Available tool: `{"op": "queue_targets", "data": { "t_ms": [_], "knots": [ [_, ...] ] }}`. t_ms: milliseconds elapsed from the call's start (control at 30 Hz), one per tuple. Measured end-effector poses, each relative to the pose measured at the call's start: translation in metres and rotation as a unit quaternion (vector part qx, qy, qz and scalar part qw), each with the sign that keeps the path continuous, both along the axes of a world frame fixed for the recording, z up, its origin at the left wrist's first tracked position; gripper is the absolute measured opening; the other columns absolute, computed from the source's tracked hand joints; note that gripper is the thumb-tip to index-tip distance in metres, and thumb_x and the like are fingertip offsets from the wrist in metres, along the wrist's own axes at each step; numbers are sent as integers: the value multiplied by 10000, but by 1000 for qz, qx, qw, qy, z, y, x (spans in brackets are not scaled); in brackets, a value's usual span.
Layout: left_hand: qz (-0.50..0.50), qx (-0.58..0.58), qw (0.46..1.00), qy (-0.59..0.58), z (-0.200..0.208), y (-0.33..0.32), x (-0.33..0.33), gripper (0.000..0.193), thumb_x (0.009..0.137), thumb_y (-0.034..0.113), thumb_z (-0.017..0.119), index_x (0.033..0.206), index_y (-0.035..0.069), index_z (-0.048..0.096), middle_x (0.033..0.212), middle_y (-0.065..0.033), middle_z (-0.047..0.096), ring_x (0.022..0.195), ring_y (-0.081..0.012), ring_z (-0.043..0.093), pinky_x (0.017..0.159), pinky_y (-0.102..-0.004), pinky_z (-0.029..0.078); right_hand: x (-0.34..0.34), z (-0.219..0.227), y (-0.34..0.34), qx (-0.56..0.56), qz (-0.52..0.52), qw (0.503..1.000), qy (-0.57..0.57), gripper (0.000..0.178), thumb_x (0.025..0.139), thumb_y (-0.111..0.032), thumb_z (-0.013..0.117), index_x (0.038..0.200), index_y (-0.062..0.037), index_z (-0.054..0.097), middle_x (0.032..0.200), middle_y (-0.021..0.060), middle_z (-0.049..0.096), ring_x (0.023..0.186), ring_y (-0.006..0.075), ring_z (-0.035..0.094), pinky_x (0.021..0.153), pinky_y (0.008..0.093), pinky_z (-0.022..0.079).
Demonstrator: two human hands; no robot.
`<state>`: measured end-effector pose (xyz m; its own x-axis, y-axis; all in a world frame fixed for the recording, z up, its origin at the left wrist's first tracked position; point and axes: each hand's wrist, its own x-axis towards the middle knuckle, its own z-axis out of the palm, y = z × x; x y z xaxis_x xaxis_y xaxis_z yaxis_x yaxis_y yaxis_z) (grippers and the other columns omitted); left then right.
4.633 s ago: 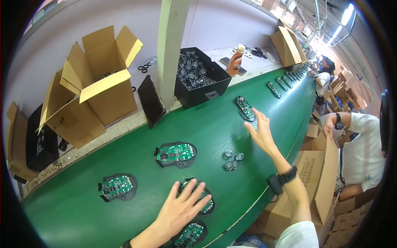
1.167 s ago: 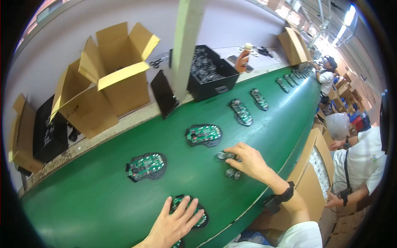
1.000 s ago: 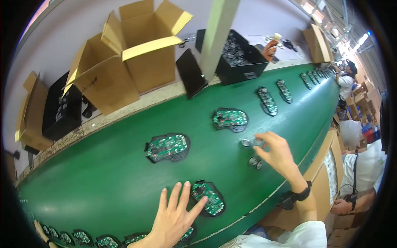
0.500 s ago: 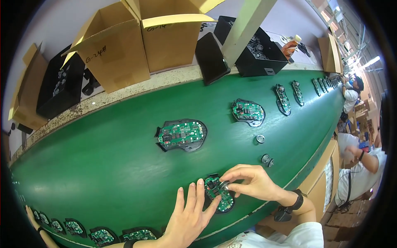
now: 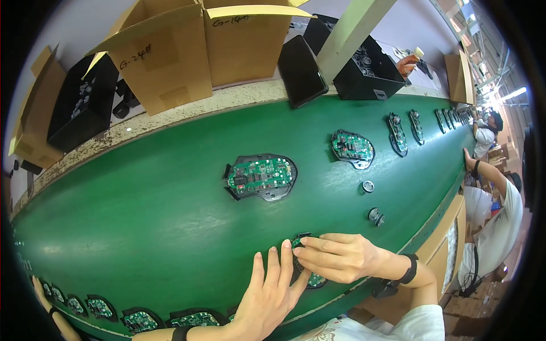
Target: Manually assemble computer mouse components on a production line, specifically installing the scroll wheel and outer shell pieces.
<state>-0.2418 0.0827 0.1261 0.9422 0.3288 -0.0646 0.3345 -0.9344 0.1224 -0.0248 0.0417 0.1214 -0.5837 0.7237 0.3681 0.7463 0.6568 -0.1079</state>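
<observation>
A small green circuit board in a black mouse-shaped shell [image 5: 318, 282] lies on the green belt close to me, mostly covered by my hands. My left hand [image 5: 267, 298] is open, its fingers spread; the index fingertip and thumb touch the shell's left side and the board. Closed over the board's far end, my right hand [image 5: 335, 257] has its fingertips pressed together and down. The small dark scroll wheel that showed between these fingers earlier is hidden under them now. Two loose scroll wheels [image 5: 376, 216] [image 5: 368, 186] lie beyond my right hand.
Further mouse shells with boards [image 5: 261, 177] [image 5: 353, 149] lie across the belt [image 5: 170, 221], several in a row at right and lower left. Cardboard boxes [image 5: 165, 68] and black bins [image 5: 369, 79] line the far ledge. Another person's hand [image 5: 41, 292] is at far left; co-workers [image 5: 492, 221] are at right.
My right fingers have turned and closed down over the board, covering the wheel they pinched in sight before. The view has shifted slightly. At right, a co-worker's arm now reaches up to the belt edge.
</observation>
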Motion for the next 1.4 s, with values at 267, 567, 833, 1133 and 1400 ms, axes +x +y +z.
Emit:
{"op": "queue_targets", "data": {
  "t_ms": [267,567,833,1133,1400],
  "knots": [
    [2,-7,1000,-13,-3,1,2,501,923,180,446,1423,174,483,1469,-280,388,1284,-390,454,1096,-523,355,-1,12,-4,-64,-99,991,69,337,732,-73,717,1067,-34,706,1071,68,696,892,211,679,653,288,564],
    [-10,-29,999,-22,-6,6,6,474,925,170,448,1395,158,511,1446,-298,401,1246,-394,472,1079,-524,373,-7,1,-13,-69,-176,980,67,376,684,-94,777,1050,-37,710,996,48,693,779,169,644,516,253,530],
    [-60,-12,998,2,-9,13,9,494,901,217,552,1395,209,540,1406,-326,418,1209,-403,509,1015,-574,416,-19,18,-12,-121,-197,973,-19,391,712,-104,679,1084,18,689,1049,64,666,957,157,616,480,217,476],
    [-43,-25,997,-52,-7,21,11,398,889,226,552,1281,187,612,1372,-287,467,1226,-373,500,1000,-563,436,-21,-13,-37,57,-210,974,-56,314,812,-96,660,1103,8,715,1180,99,679,960,170,619,501,214,370],
    [-50,-20,996,-64,-10,26,11,407,887,230,547,1289,236,604,1423,-256,448,1300,-357,445,1042,-585,393,-20,-11,-37,6,-235,972,-24,419,777,-112,648,1184,-20,685,1186,84,662,926,172,607,587,240,463]
  ]
}}
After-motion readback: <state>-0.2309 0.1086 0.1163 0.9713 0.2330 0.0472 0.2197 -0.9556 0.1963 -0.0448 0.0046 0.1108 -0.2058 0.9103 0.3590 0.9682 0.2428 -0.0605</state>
